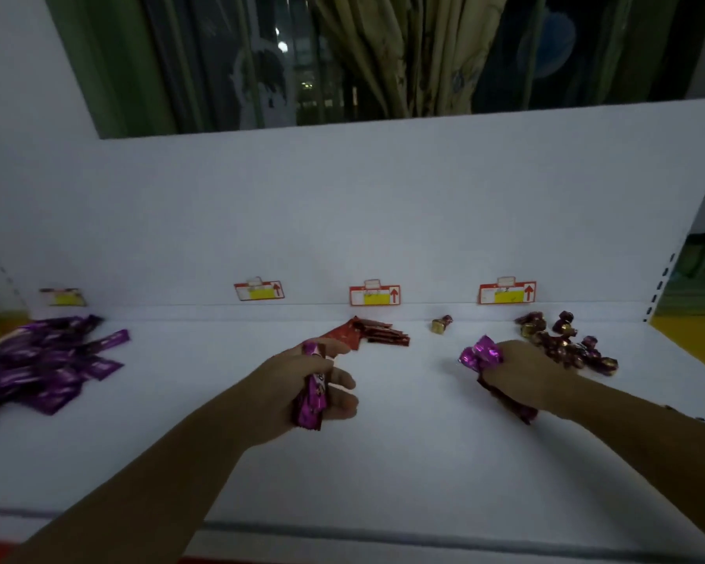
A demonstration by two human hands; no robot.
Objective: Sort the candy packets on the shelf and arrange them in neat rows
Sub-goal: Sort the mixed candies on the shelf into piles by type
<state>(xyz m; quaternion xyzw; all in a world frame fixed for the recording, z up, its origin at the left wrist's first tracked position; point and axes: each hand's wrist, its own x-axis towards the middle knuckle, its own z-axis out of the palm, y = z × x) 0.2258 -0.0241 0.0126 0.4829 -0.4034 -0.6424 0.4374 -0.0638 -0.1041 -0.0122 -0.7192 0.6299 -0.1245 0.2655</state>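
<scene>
Sorting looks half done: both hands are loaded above the white shelf [383, 474]. The left hand [302, 388], near the centre, has its fingers curled round a few long magenta packets [311, 400] held roughly upright. The right hand [526, 376], at three o'clock from it, clenches a second magenta bunch [481, 354] whose shiny ends poke out on top. Three groups lie on the shelf: a loose purple heap [45, 368] at nine o'clock, red sachets [371, 333] at twelve o'clock just beyond the left hand, and dark twist-wrapped sweets [566, 343] at two o'clock (one stray sweet [440, 324] sits apart, between the red and dark groups). None is in rows yet. I judge the held packets belong with the purple heap, so the next move calls for carrying them towards nine o'clock and laying them flat, side by side
</scene>
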